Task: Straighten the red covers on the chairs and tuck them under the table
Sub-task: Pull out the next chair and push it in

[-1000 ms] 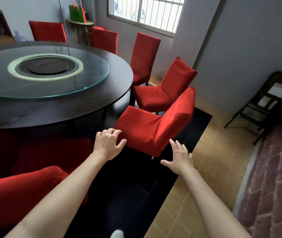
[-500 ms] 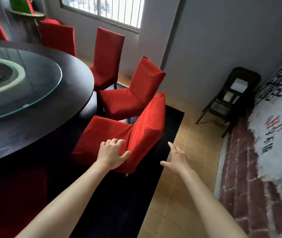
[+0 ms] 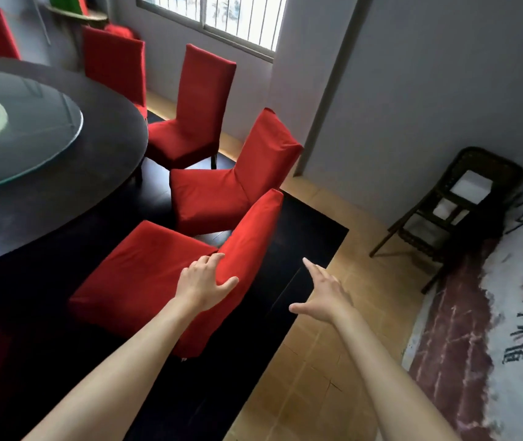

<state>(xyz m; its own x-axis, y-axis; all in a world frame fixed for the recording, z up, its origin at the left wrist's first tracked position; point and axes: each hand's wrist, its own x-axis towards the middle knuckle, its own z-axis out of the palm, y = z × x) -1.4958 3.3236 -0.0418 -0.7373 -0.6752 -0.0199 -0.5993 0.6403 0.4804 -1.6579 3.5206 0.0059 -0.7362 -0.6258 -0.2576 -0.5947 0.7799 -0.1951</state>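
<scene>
- Head view looks down at the nearest chair (image 3: 158,275), pulled out from the round table (image 3: 104,173), its seat facing the table edge and its backrest toward the person.
- Left hand (image 3: 204,283) lies at the lower corner of the backrest where it meets the seat — fingers spread and relaxed, thumb out along the red cover (image 3: 250,246); whether it presses or only touches the cloth I cannot tell.
- Right hand (image 3: 323,294) hangs in the air over the dark floor strip (image 3: 301,237), fingers straight and parted, holding nothing, apart from the chair.
- Step in hand, as I judge it: reaching for this chair's cover; neither smoothing nor tucking in is done yet here.
- Next move likely calls for both hands on the backrest — right hand to the far side of the fabric — then a pull to flatten it and a push toward the table.
- Room: the second chair (image 3: 231,189) stands just beside, its seat front near this backrest's top, so a straight push matters.
- Behind and to the right the tiled floor (image 3: 333,361) lies open; a dark folding chair (image 3: 454,205) stands by the wall, well apart.
</scene>
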